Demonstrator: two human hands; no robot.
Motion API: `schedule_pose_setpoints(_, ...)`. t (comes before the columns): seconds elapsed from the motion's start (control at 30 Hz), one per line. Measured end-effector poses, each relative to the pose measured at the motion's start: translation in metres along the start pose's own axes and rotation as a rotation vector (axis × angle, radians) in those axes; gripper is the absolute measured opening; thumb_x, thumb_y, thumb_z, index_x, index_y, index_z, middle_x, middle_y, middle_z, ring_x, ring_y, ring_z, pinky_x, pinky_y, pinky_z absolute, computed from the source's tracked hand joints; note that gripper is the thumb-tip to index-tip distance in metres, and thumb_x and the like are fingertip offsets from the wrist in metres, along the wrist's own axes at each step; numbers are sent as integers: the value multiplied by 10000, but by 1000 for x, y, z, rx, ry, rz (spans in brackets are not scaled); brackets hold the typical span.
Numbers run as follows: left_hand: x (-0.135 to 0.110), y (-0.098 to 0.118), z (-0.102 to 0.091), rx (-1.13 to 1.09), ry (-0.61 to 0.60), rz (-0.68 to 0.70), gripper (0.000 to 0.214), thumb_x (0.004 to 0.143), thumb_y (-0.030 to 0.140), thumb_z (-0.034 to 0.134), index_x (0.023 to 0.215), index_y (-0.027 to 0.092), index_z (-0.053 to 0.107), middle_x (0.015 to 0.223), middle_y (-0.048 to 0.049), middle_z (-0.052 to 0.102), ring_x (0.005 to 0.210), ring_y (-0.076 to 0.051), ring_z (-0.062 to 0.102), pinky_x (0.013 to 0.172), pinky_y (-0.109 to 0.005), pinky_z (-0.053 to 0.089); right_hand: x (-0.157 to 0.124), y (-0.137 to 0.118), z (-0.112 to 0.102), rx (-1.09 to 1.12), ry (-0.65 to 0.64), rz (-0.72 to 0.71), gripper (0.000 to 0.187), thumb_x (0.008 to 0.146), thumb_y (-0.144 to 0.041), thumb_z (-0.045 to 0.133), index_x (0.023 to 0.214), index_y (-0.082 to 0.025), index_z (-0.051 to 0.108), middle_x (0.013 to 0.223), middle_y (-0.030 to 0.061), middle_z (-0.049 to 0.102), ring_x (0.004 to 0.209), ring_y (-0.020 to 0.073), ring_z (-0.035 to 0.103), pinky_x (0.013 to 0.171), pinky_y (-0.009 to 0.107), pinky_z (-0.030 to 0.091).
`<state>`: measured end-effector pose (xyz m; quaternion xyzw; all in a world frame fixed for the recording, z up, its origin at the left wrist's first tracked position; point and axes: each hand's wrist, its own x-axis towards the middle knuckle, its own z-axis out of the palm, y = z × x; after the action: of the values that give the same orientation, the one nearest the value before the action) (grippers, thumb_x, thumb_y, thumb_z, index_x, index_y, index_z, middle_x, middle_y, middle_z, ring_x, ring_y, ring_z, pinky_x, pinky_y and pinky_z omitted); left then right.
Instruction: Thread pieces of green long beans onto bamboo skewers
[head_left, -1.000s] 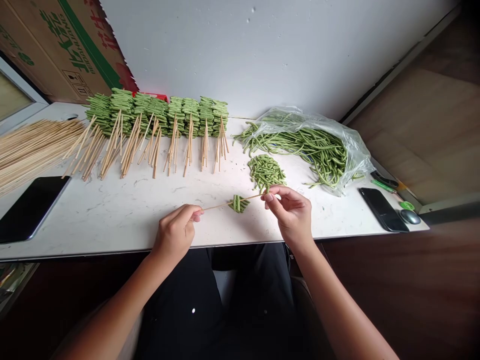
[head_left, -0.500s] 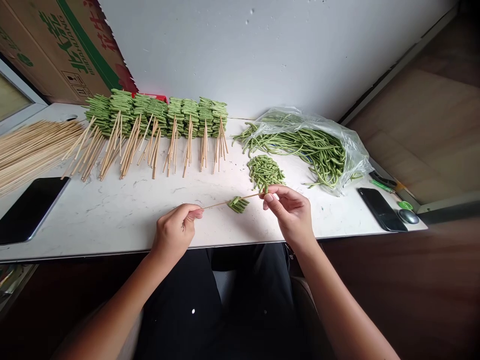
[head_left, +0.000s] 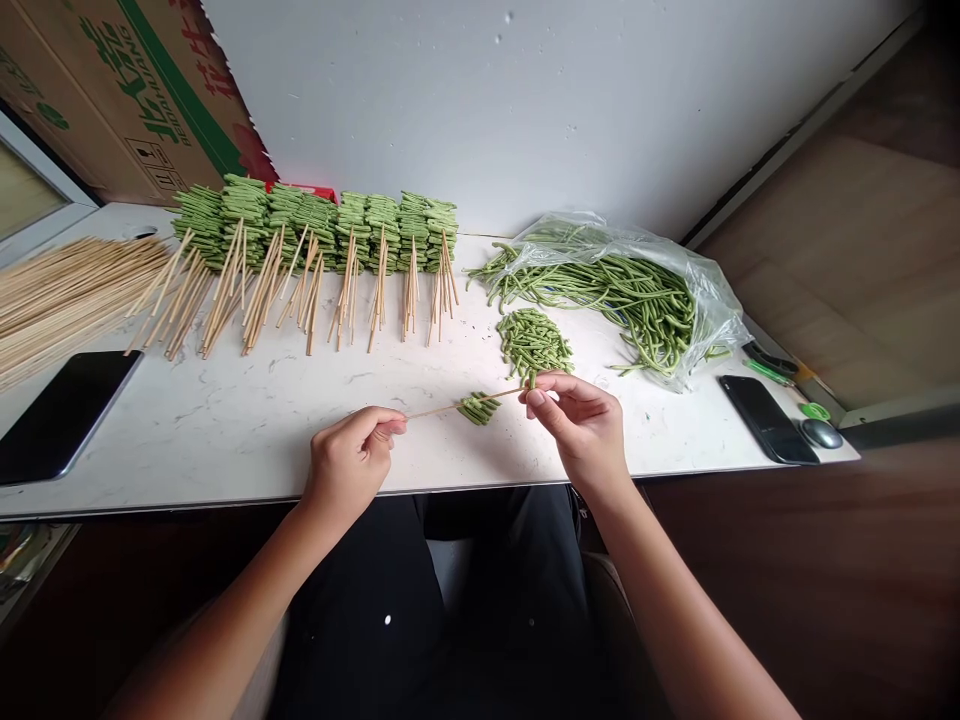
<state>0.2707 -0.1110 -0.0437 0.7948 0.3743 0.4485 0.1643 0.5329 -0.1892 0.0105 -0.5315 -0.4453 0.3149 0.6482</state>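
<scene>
On my remote feed, L hand (head_left: 351, 455) pinches one end of a thin skewer (head_left: 431, 411) — fingers closed on it. R hand (head_left: 589, 430) has a short bean piece (head_left: 532, 380) btwn thumb & index at the other end. Skewer runs from hand to hand over the counter (head_left: 225, 430), w/ a row of cut beans (head_left: 478, 408) on it, nearer R. I see the loose bean pile (head_left: 534, 340) just past R hand — loaded skewers (head_left: 337, 235) stacked back L.
</scene>
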Motion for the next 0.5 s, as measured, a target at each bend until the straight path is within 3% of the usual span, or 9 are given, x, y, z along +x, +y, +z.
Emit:
schedule_pose_setpoints(0.23,0,-1,1,-5,-69,22,330,897,-10,421,865,177,691,707,23,689,643,-106,695,622,-202,562,-2,0,1,13,-28,-38,121,827,-332,866,903,-254,813,923,51,728,836,181,665,684,322,563)
schedule_pose_setpoints(0.5,-1,1,0,27,-3,0,169,989,153,610,887,196,738,762,11,782,611,-122,704,608,-235,550,-3,2,3,-5,-5,-16,163,819,-380,870,893,-249,805,930,56,742,828,188,674,698,341,580)
